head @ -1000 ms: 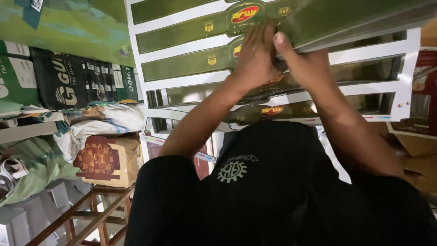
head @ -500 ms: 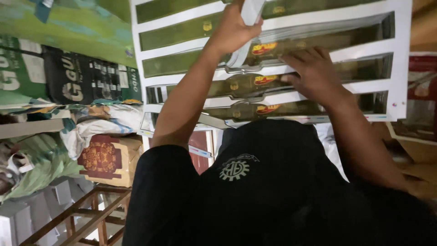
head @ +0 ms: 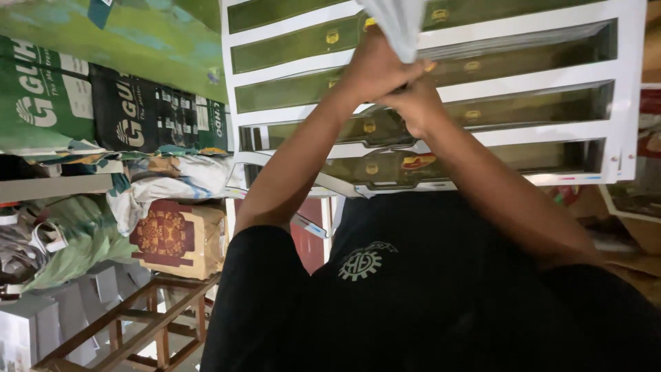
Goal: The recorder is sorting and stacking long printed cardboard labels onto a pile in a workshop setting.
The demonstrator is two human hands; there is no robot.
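A black shirt with a pale round emblem is seen nearest the camera, filling the lower middle of the view. Both bare forearms are raised from it toward a white rack of shallow slots stacked with flat green packets. The left hand is closed around the lower end of a white plastic bag, which is gripped at the upper middle of the rack's front and runs out of view at the top edge. The right hand is pressed just under and against the left, fingers curled; whether the bag is also gripped by it cannot be told. To the left of the arms, a brown cardboard box with a dark red pattern is set on a wooden frame. Crumpled green and white sacks are piled beside the box. Farther back on the left, green and black printed cartons are stacked against a green wall.
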